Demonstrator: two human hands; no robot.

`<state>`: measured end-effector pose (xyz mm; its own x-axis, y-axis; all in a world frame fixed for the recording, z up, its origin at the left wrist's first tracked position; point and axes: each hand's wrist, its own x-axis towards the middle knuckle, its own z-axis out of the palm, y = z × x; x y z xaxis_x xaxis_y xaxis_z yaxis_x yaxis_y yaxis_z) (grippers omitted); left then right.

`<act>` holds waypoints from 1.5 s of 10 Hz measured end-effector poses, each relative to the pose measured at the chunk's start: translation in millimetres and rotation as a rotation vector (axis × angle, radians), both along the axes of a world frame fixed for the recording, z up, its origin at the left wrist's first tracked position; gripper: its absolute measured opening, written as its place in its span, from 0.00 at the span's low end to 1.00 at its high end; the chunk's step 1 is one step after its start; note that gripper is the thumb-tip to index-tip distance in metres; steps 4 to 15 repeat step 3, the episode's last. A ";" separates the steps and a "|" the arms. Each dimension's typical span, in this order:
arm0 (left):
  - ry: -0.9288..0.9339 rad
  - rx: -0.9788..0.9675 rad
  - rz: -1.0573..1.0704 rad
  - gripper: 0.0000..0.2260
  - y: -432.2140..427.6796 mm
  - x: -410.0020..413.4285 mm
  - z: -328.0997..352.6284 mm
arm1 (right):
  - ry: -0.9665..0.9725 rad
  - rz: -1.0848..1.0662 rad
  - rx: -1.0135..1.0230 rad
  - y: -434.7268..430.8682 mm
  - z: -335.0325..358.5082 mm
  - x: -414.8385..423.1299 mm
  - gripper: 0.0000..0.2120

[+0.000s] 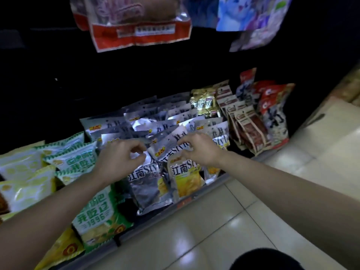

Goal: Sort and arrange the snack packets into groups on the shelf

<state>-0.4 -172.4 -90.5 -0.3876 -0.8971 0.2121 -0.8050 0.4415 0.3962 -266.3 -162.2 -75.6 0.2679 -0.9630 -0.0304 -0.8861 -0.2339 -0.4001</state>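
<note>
Several silver snack packets (148,180) with black lettering stand in rows in the middle of a low shelf (196,197). My left hand (120,154) pinches the top edge of a front silver packet. My right hand (198,147) pinches the top of a neighbouring silver packet (185,176) that has a yellow picture. Green-and-white packets (95,211) lie to the left. Brown packets (247,131) and red ones (272,106) stand to the right.
Yellow-white packets (25,184) fill the far left of the shelf. A gold packet (204,103) stands behind the silver rows. Red (140,34) and blue (251,14) bags hang overhead from the upper level. Pale floor tiles (224,227) lie below the shelf front.
</note>
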 end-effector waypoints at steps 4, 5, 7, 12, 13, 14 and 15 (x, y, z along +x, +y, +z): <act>0.426 0.582 0.058 0.05 49.2 -70.3 62.8 | -0.055 -0.157 0.254 63.8 59.1 -46.2 0.19; 0.426 0.582 0.058 0.05 49.2 -70.3 62.8 | -0.055 -0.157 0.254 63.8 59.1 -46.2 0.19; 0.426 0.582 0.058 0.05 49.2 -70.3 62.8 | -0.055 -0.157 0.254 63.8 59.1 -46.2 0.19; 0.426 0.582 0.058 0.05 49.2 -70.3 62.8 | -0.055 -0.157 0.254 63.8 59.1 -46.2 0.19; 0.426 0.582 0.058 0.05 49.2 -70.3 62.8 | -0.055 -0.157 0.254 63.8 59.1 -46.2 0.19; 0.426 0.582 0.058 0.05 49.2 -70.3 62.8 | -0.055 -0.157 0.254 63.8 59.1 -46.2 0.19; 0.426 0.582 0.058 0.05 49.2 -70.3 62.8 | -0.055 -0.157 0.254 63.8 59.1 -46.2 0.19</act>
